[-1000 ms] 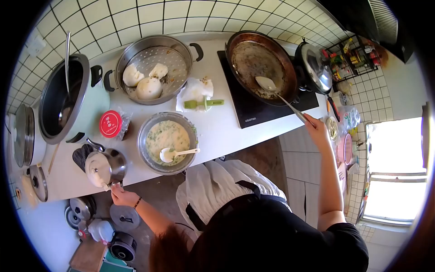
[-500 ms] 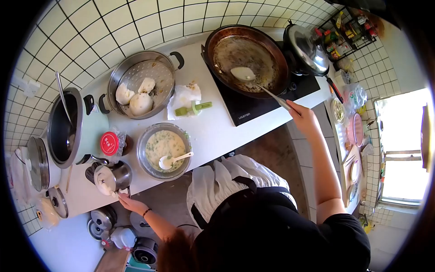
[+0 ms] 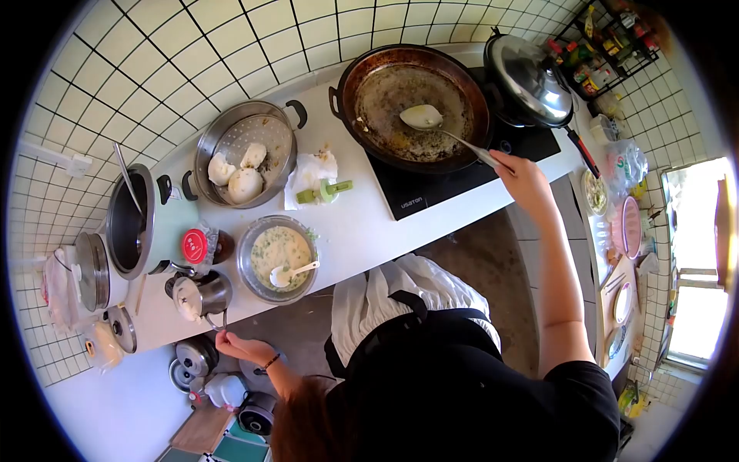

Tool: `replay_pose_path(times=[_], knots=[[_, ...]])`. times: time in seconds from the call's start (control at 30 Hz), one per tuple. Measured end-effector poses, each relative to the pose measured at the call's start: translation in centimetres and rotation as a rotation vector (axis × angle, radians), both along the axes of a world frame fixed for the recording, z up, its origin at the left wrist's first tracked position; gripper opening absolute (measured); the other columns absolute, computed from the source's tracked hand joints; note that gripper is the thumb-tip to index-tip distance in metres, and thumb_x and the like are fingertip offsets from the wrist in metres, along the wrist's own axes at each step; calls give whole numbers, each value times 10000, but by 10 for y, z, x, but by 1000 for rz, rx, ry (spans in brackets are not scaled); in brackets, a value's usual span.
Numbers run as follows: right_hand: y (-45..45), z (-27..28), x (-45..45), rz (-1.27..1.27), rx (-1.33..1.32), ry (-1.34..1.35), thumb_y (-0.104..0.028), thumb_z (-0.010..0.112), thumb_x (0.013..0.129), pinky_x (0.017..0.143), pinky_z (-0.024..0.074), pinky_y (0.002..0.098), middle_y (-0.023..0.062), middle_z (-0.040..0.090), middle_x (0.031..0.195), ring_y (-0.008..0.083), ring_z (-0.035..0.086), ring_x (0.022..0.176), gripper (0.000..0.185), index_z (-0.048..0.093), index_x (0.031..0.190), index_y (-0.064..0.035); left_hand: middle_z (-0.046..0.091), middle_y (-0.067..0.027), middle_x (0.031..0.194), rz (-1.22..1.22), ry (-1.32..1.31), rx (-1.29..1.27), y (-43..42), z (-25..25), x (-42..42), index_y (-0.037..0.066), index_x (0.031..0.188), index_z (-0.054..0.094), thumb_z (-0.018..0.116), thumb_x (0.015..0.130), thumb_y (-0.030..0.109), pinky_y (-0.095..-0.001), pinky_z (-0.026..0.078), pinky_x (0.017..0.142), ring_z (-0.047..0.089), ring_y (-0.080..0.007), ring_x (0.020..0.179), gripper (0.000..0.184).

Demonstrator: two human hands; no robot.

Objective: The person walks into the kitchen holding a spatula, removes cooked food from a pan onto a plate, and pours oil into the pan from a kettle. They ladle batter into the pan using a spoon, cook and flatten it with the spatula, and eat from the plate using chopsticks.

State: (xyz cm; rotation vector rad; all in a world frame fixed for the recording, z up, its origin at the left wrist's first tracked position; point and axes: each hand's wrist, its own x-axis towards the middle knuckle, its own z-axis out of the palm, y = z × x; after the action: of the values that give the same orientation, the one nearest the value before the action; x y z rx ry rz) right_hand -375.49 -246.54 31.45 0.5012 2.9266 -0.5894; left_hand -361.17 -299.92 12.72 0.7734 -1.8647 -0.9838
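My right hand [image 3: 522, 179] is closed around the handle of a metal ladle [image 3: 422, 117]. Its bowl rests over the inside of a wide, browned wok [image 3: 377, 92] on a black cooktop [image 3: 419, 200]. At the counter's front edge, the fingers of my left hand [image 3: 240, 346] are pinched together at the loop handle of a small metal pot [image 3: 214, 291]. Something white shows in that pot's mouth. Beside it, a metal bowl [image 3: 245, 266] holds pale batter with green bits, and a white spoon [image 3: 296, 272] lies in it.
A steamer pot [image 3: 265, 192] holding several white lumps stands behind the bowl. A green-handled brush [image 3: 325, 192] lies on white paper. To the left are a red-lidded jar [image 3: 194, 246] and a pale green cooker pot [image 3: 171, 223]. A lidded pan [image 3: 531, 77] stands right of the wok.
The view has shifted slightly. The ladle's bowl has moved a little within the wok. My left hand has drawn slightly away from the small pot's mouth, at its handle now.
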Motion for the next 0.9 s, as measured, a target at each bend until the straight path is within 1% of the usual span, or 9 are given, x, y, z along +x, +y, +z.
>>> replay_pose_path(times=[0.07,0.17,0.33,0.4,0.5,0.63,0.73,0.8,0.9], knots=[[11,-8,-11,18,-32,88,-211,566,848,743,483,333,165,655,939,314,638,841,312,615,1149,-147,447,-73,913,-84,21,19,26,22,-14,-19,932,470,405,895,112,-305,353,848,420,-197,873,150],[23,-20,-19,33,-1,183,-237,549,849,737,493,381,143,659,920,325,621,831,289,638,1121,-189,410,-61,885,-256,13,-66,62,53,-25,5,914,458,412,876,106,-285,342,793,397,-177,830,117],[24,-49,-55,74,29,191,-238,527,852,732,497,398,151,653,911,332,618,833,304,627,1136,-192,423,-50,854,-333,-31,7,99,64,-26,12,906,466,417,880,120,-265,350,743,402,-157,785,121],[14,-52,-58,124,32,191,-230,531,846,711,495,411,157,648,886,334,616,819,321,613,1154,-193,430,-47,875,-376,-51,7,108,66,-21,15,908,465,410,872,93,-261,348,768,402,-152,811,101],[13,-30,-40,188,17,60,-228,536,845,693,493,405,161,647,863,337,616,797,313,620,1143,-189,435,-39,871,-387,-67,25,113,64,-19,18,894,466,404,873,86,-255,349,765,401,-145,811,95],[38,0,5,159,-124,44,-240,565,832,674,496,384,158,647,822,342,617,753,302,636,1121,-191,436,-37,846,-355,-100,51,115,61,-16,14,886,467,403,882,98,-240,345,720,399,-131,773,106],[43,13,16,68,-37,13,-239,572,825,667,497,391,164,646,817,342,616,746,305,637,1118,-183,433,-36,835,-352,-107,71,118,62,-18,12,881,469,404,884,96,-233,342,702,396,-125,757,106],[44,-3,8,61,28,155,-232,567,825,665,498,400,167,645,811,344,617,745,298,641,1109,-181,433,-30,834,-361,-116,73,121,63,-19,19,878,474,404,883,98,-237,340,699,388,-122,753,106],[52,-50,-28,62,91,330,-225,540,837,665,502,425,166,646,807,352,618,744,281,642,1096,-191,434,-22,834,-388,-126,52,123,61,-24,33,875,481,406,884,107,-247,337,696,373,-120,747,107]])
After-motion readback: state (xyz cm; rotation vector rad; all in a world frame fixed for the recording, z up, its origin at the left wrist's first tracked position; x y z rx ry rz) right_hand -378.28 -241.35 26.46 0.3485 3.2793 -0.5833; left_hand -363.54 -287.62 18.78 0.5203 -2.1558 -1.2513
